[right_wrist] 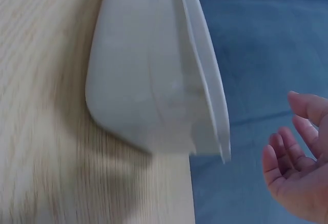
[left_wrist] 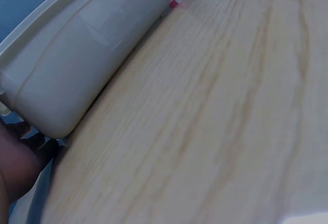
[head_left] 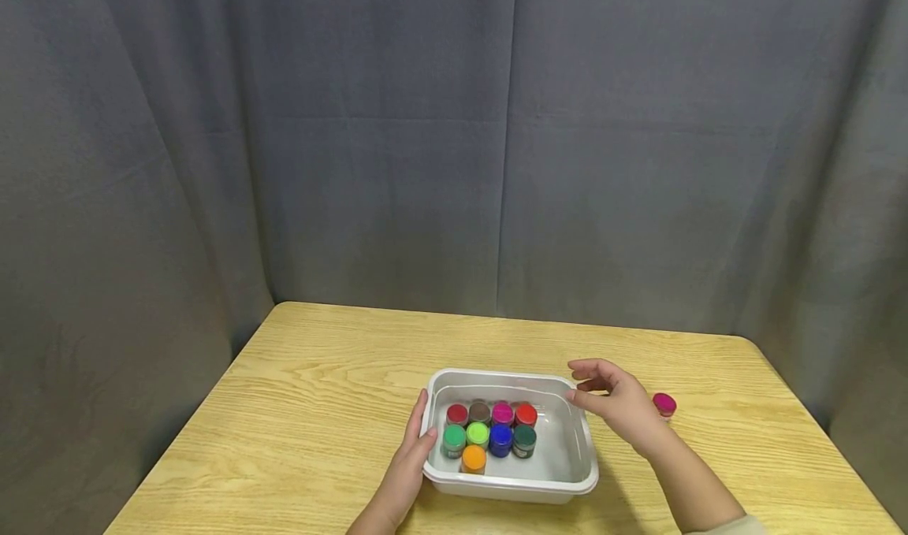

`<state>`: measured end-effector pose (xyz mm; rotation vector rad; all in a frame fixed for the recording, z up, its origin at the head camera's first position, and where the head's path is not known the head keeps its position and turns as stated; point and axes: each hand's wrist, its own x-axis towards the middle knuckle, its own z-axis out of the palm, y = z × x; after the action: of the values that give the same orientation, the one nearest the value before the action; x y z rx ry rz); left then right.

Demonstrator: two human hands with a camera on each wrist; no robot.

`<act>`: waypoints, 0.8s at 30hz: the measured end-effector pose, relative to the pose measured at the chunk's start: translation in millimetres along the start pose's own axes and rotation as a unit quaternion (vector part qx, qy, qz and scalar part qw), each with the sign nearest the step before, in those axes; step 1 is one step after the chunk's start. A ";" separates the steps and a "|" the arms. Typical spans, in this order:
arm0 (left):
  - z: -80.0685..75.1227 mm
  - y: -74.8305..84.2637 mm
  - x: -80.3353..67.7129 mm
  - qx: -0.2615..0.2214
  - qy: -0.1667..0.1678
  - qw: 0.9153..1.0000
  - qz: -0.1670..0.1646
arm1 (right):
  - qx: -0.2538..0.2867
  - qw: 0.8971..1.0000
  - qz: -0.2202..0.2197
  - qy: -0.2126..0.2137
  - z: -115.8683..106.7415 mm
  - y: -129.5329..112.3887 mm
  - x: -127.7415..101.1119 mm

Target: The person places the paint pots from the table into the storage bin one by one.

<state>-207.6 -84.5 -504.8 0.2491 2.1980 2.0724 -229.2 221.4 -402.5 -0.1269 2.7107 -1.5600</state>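
A white plastic tub (head_left: 511, 484) stands on the table, holding several small paint jars in rows toward its left side. Among them are an orange jar (head_left: 474, 459), a blue jar (head_left: 500, 440), a dark green jar (head_left: 525, 440) and a red jar (head_left: 526, 414). My left hand (head_left: 409, 466) grips the tub's left end, thumb over the rim and fingers along the outer wall. Over by the right rim hovers my right hand (head_left: 620, 403), its fingers loosely bent with nothing in them. In the right wrist view that hand (right_wrist: 302, 162) is apart from the tub wall (right_wrist: 148, 75).
One magenta jar (head_left: 664, 405) stands outside the tub on the wooden table (head_left: 284, 425), just beyond my right wrist. Grey curtains (head_left: 383, 165) hang behind the table's far edge and along both sides.
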 end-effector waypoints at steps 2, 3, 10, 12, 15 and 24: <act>0.0 0.2 -0.2 0.001 -0.001 1.000 -0.001 | -0.009 1.000 0.000 0.013 -7.5 5.6 -0.4; 0.1 0.3 -0.4 0.001 -0.001 1.000 -0.001 | -0.016 1.000 0.001 0.019 -11.1 8.6 -0.4; 0.4 0.8 -0.4 0.001 -0.001 1.000 -0.004 | -0.042 0.998 0.026 0.050 -35.3 28.6 0.5; 0.3 0.9 -0.2 0.002 -0.001 1.000 -0.004 | -0.040 0.997 0.037 0.054 -40.8 35.2 1.1; 0.2 0.9 0.1 0.002 0.000 1.000 -0.005 | -0.030 0.996 0.060 0.056 -47.7 46.8 2.3; 0.4 0.5 -0.4 0.005 0.000 1.000 -0.010 | -0.017 0.991 0.105 0.076 -64.4 80.7 4.0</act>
<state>-207.2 -84.2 -504.4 0.2263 2.2025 2.0515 -241.6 317.0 -439.6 0.2786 2.7537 -1.5217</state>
